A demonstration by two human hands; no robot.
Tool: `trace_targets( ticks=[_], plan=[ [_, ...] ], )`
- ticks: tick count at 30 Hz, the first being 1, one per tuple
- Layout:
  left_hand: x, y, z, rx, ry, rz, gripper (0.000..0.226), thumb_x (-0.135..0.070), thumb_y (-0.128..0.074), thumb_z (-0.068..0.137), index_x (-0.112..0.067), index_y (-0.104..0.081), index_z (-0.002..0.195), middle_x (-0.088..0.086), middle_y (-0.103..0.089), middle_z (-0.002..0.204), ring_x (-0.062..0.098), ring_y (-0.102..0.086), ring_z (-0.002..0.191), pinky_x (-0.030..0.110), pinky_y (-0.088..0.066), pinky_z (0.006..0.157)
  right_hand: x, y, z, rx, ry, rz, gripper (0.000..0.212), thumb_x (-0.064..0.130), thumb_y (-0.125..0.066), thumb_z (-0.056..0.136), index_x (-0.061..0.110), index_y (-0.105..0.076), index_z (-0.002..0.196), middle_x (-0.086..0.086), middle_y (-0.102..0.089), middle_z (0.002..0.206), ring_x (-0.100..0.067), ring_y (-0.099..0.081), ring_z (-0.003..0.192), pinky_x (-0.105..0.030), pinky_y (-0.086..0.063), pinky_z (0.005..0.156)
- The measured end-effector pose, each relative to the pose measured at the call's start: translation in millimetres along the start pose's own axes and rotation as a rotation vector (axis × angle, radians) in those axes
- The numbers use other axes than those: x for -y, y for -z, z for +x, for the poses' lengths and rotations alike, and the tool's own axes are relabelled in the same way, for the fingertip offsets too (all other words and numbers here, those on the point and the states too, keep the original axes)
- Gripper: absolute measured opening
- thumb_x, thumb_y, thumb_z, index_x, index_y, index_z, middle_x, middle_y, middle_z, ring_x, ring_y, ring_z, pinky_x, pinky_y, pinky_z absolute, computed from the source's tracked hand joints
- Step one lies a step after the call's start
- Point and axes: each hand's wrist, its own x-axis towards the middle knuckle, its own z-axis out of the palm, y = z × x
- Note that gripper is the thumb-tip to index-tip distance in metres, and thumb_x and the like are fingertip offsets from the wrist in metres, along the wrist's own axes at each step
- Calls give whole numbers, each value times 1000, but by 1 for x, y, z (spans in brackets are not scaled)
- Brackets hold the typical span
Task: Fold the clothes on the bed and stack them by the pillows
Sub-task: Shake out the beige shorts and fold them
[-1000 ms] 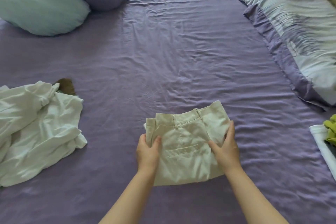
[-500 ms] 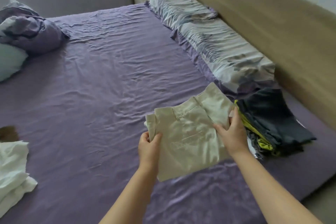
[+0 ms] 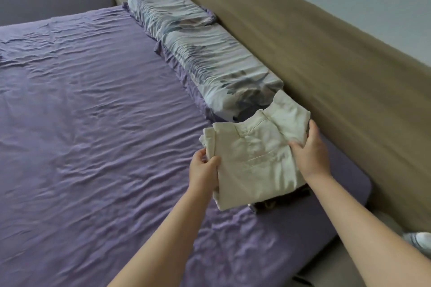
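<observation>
Head view. Folded garment (image 3: 254,158): cream/beige, apparently trousers or shorts. A waistband seam and belt loop show along the far edge, and a stitched pocket line crosses the middle. It is folded into a rough rectangle several layers thick; the layers are visible at the near-left edge.

Position: held over the right part of the bed (image 3: 93,123), just beside the near end of the pillows (image 3: 210,63) that line the wooden headboard (image 3: 326,65). It sits over a dark stack of clothes (image 3: 279,202); only a thin dark edge of that stack shows under its near side. Whether the garment rests on the stack cannot be told.

Left hand (image 3: 203,170): grips the garment's left edge, thumb on top, fingers curled underneath. Right hand (image 3: 311,154): holds the right edge, thumb on top, fingers wrapped around the far side.

Change against 0.5 s ago: the garment has been carried to the right and further from the person, and now covers the dark and yellow-green stack that was then exposed beside it. The grip of both hands is unchanged. The view has swung right; the white clothes and the purple bundle at the left are out of frame.
</observation>
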Motion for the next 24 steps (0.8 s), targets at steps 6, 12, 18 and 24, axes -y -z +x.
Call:
trace_targets(
  ticks=[6, 12, 18, 24],
  plan=[
    [8, -57, 19, 30, 55, -109, 34, 0, -58, 87, -17, -51, 116, 10, -64, 110, 31, -64, 100, 51, -53, 89, -40, 9, 53, -13, 40, -69, 68, 10, -61, 87, 3, -26, 144, -22, -46, 136, -38, -46, 122, -40, -38, 95],
    [44, -80, 25, 220, 21, 118, 79, 0, -60, 87, -30, -21, 148, 2, -39, 145, 25, -47, 127, 45, -42, 104, -70, -9, 60, 160, 5, -362, 71, 19, -61, 87, 4, -23, 146, -20, -37, 145, -38, -36, 129, -44, -34, 103],
    [69, -80, 30, 127, -273, 1055, 75, -29, -55, 93, -51, -6, 146, 2, 24, 157, 26, 8, 146, 47, -14, 117, -86, -45, 23, 377, 105, -571, 65, 56, -43, 90, 37, -17, 147, -4, -8, 158, -24, -8, 144, -48, -14, 111],
    [78, -67, 33, 249, -19, 1149, 50, -46, -37, 98, -47, -21, 145, 5, -1, 160, 32, -2, 146, 52, -17, 115, -91, -59, 18, 587, -52, -592, 57, 64, -33, 89, 44, -25, 142, 3, -6, 158, -21, -4, 144, -51, -5, 114]
  ],
)
